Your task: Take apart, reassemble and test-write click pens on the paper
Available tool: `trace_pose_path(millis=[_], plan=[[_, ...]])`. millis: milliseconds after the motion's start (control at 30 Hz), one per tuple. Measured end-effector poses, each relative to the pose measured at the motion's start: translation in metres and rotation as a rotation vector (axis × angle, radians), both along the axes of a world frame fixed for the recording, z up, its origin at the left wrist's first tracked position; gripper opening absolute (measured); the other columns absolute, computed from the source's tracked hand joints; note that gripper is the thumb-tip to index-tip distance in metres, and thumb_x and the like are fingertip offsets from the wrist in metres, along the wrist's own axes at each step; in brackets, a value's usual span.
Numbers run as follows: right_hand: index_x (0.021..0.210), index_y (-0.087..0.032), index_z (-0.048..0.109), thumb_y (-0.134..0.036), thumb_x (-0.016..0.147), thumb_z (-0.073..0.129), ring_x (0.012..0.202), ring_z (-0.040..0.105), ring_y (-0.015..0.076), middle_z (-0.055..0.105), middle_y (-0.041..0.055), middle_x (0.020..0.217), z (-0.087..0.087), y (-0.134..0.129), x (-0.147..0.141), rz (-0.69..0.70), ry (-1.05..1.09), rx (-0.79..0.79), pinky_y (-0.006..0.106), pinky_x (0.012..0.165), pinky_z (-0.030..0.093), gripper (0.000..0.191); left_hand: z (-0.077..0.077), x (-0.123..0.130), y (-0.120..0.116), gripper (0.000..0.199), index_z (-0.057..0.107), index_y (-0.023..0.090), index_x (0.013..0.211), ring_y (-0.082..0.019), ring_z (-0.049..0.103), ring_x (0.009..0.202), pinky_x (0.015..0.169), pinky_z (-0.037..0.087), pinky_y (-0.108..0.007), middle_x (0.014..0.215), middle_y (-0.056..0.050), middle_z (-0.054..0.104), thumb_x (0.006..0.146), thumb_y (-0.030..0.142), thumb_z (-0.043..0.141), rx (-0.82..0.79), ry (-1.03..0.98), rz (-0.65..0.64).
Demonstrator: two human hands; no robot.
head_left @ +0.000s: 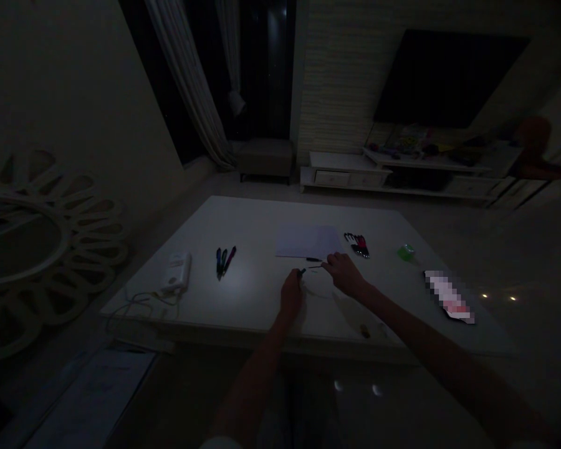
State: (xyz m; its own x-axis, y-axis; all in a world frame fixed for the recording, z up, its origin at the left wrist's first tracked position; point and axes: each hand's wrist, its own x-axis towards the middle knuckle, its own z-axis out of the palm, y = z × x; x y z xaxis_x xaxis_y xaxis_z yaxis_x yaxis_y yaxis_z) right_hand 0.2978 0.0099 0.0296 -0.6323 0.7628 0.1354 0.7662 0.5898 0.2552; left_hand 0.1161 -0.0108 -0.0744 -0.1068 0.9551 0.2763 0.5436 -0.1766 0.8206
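Two hands pinching, left hand [292, 294] on dark tip [302, 271], right hand [344, 273] on thin rod [315, 267]

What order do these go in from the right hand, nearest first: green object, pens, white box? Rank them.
From the right hand:
1. Green object, to its right on the table.
2. Pens, to its left, mid-table.
3. White box, farther left, near the table's edge.

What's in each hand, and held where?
The right hand pinches a thin dark rod by one end; the left hand has a small dark piece at its fingertips. Too dim to identify.
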Motion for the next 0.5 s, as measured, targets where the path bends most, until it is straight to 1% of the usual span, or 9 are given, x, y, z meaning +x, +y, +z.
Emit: trace_pose_path(millis=[167, 300, 400, 500], plan=[[0.105, -0.015, 0.062, -0.002, 0.080, 0.045, 0.097, 0.043, 0.0261, 0.055, 0.0144, 0.103, 0.002, 0.003, -0.004, 0.017, -0.014, -0.014, 0.036, 0.079, 0.030, 0.033, 0.001, 0.000, 0.000, 0.025, 0.052, 0.020, 0.108, -0.018, 0.058, 0.092, 0.082, 0.043, -0.031, 0.100, -0.007, 0.062, 0.091, 0.017, 0.034, 0.010, 0.063, 0.006], [0.102, -0.015, 0.064, -0.006, 0.085, 0.044, 0.100, 0.042, 0.0263, 0.055, 0.0147, 0.105, 0.009, 0.009, -0.008, 0.069, 0.000, 0.003, 0.039, 0.086, 0.029, 0.028, 0.000, 0.002, 0.000, 0.029, 0.051, 0.020, 0.112, -0.018, 0.055, 0.096, 0.086, 0.043, -0.033, 0.103, -0.008, 0.060, 0.090, 0.012, 0.033, 0.049, 0.210, 0.006], [0.099, -0.016, 0.065, -0.010, 0.087, 0.044, 0.104, 0.042, 0.0258, 0.055, 0.0131, 0.107, 0.013, 0.013, -0.013, 0.161, -0.020, -0.016, 0.040, 0.090, 0.027, 0.025, 0.001, 0.004, -0.001, 0.033, 0.051, 0.019, 0.113, -0.019, 0.055, 0.094, 0.086, 0.043, -0.034, 0.100, -0.007, 0.059, 0.086, 0.007, 0.037, 0.077, 0.373, -0.059], [0.105, -0.017, 0.064, -0.009, 0.086, 0.045, 0.104, 0.043, 0.0239, 0.057, 0.0118, 0.106, 0.012, 0.016, -0.021, 0.210, 0.000, -0.088, 0.038, 0.091, 0.028, 0.028, 0.002, 0.006, -0.004, 0.042, 0.048, 0.018, 0.119, -0.019, 0.054, 0.095, 0.087, 0.042, -0.035, 0.101, -0.008, 0.058, 0.081, 0.003, 0.040, 0.109, 0.479, -0.137]])
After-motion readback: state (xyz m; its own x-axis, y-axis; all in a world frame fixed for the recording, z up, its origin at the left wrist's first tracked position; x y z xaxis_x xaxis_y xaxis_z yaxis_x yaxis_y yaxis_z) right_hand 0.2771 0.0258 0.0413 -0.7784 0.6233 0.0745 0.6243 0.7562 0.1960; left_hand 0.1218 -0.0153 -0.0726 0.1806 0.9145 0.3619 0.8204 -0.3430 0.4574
